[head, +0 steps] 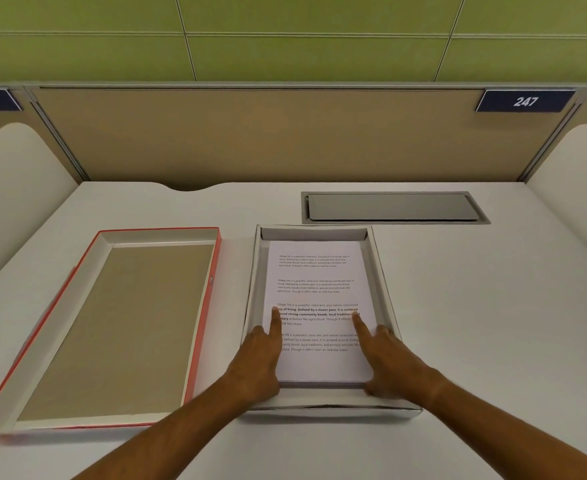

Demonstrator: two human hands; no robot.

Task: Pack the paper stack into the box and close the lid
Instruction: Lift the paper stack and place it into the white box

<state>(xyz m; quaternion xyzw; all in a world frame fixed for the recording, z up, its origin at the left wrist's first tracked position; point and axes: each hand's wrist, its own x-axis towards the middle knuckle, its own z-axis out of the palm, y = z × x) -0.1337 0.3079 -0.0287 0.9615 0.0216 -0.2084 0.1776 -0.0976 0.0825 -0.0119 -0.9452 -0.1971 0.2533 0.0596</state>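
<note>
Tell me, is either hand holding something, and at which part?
Nothing is held in a grip. Both the left hand and the right hand rest on the near part of the paper, which lies in the box, with index fingers stretched forward.

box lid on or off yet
Off. The lid lies upturned on the desk left of the open box, with the paper stack in plain view inside.

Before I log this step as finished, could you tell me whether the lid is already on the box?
No, the red-edged lid lies upturned on the desk, left of the open box, where both hands press the paper stack.
</note>
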